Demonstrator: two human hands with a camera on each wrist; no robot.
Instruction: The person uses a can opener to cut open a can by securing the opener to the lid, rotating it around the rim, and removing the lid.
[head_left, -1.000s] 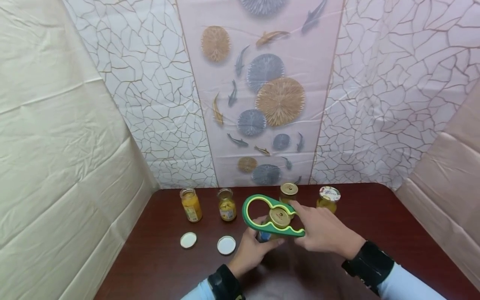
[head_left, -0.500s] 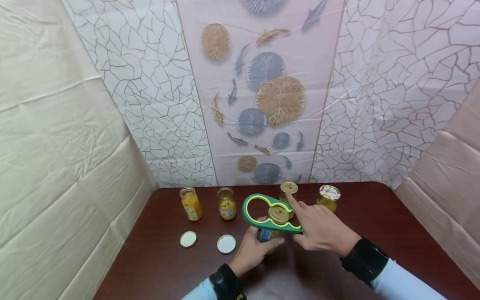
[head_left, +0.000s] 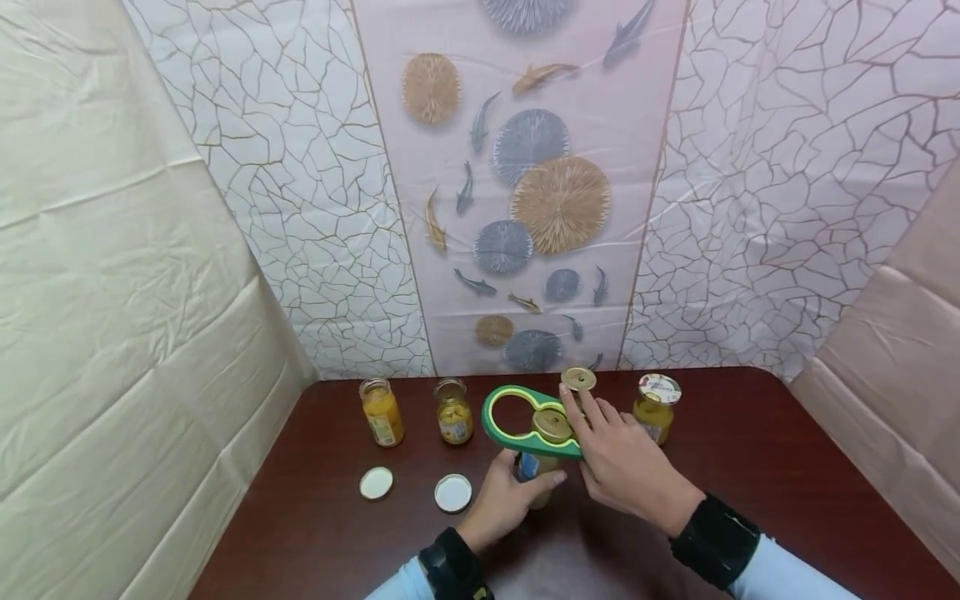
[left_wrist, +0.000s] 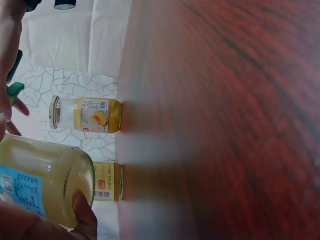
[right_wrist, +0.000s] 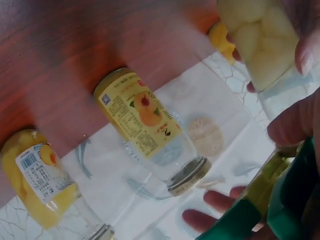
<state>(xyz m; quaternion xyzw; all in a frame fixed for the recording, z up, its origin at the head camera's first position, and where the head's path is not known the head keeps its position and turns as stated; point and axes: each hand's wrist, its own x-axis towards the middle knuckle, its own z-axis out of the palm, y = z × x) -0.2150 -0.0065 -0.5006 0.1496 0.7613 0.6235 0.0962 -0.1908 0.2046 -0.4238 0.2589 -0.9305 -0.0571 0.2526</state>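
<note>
In the head view my left hand (head_left: 506, 498) grips a glass jar of pale fruit (left_wrist: 55, 180) with a blue label, its fingers wrapped round the lower body. The left wrist view shows the jar tilted and its base raised off the table. A green jar opener (head_left: 501, 435) with a yellow-green toothed inner edge sits around the jar's gold lid (head_left: 552, 426). My right hand (head_left: 628, 462) holds the opener's handle end between palm and fingers, the fingers reaching long past it. That hand hides the handle tips. In the right wrist view the opener (right_wrist: 235, 220) lies against the palm.
Two lidless jars, one orange-filled (head_left: 383, 418) and one with yellow fruit (head_left: 454, 417), stand at the back left. Two white-faced lids (head_left: 376, 482) lie before them. Behind my right hand stand a gold-lidded jar (head_left: 578, 380) and a white-lidded jar (head_left: 657, 407) on the dark-red table (head_left: 300, 533).
My right hand has swung left and inward, its fingers now spread longer over the handles. The opener has shifted slightly left around the lid. My left hand stays nearly still on the jar.
</note>
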